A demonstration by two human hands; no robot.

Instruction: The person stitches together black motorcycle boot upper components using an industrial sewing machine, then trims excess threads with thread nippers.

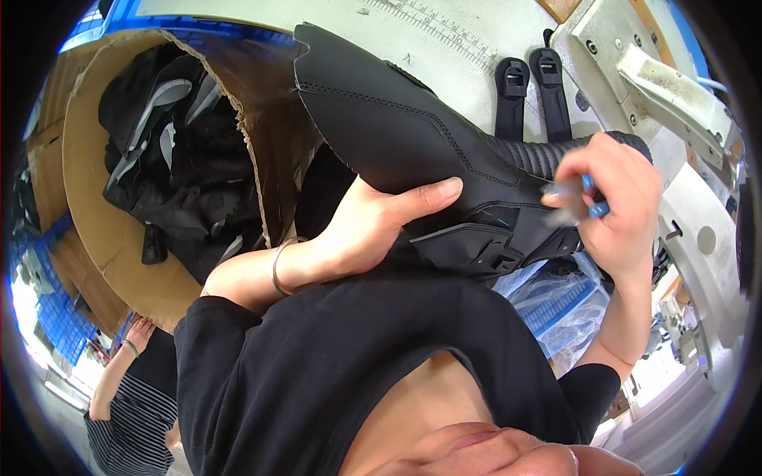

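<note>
A black leather boot upper (381, 119) with double stitching and a ribbed panel lies slantwise in front of me. My left hand (373, 222) grips its near edge, thumb on top and the other fingers hidden underneath. Over the ribbed, narrower end, my right hand (623, 206) is closed round small blue-handled thread snips (597, 209). Their metal blades are smeared by motion and point toward the stitching; whether they touch it I cannot tell. A black strap flap with a buckle (502, 260) hangs at the upper's near side.
Two black buckle straps (549, 95) lie on the white table (444, 47) beyond the upper. A large white machine (675, 95) stands at right. At left is a cardboard box (83, 198) of black pieces. A blue basket (548, 305) with clear plastic sits below. Another person's hand (140, 333) shows lower left.
</note>
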